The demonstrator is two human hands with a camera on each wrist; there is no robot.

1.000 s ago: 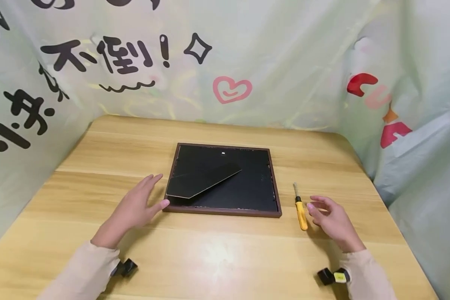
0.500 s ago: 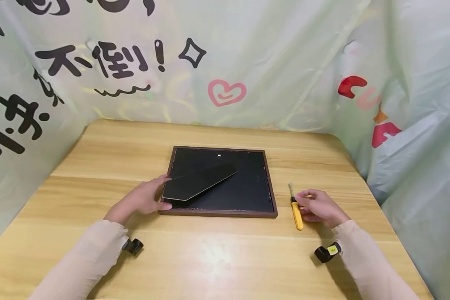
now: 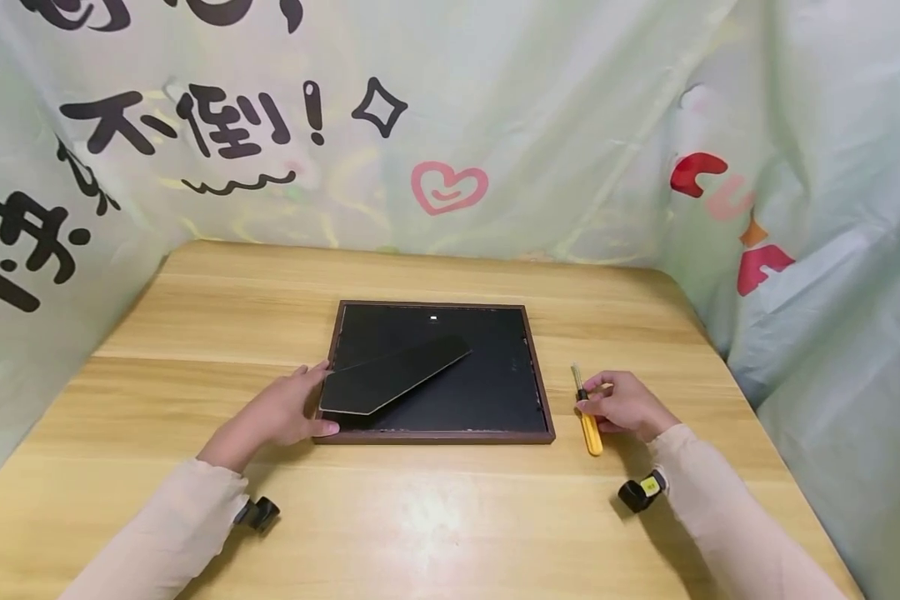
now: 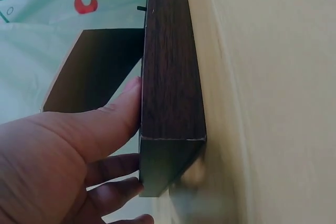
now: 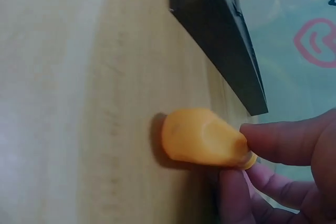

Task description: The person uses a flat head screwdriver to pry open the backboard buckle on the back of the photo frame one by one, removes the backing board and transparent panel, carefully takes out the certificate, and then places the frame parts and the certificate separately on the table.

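Observation:
A dark brown picture frame [image 3: 435,437] lies back side up on the table, its black easel stand [image 3: 393,377] raised at a slant. My left hand [image 3: 279,410] rests at the frame's left edge, thumb on the near corner and fingers further along that side. In the left wrist view, the thumb [image 4: 123,109] meets the frame's edge while the lower fingers touch its end. My right hand [image 3: 624,403] pinches a screwdriver [image 3: 591,429] with a yellow handle and metal shaft, right of the frame. In the right wrist view, thumb and fingers close on the handle [image 5: 202,137] beside its collar.
The wooden table [image 3: 390,525] runs back to a pale printed cloth [image 3: 540,125], which hangs behind and along both sides. A small black camera sits at each wrist, the left one [image 3: 258,514] and the right one [image 3: 641,492] both low over the table.
My left hand has moved right onto the frame's left edge. My right hand has come in to the screwdriver and taken hold of it between thumb and fingers.

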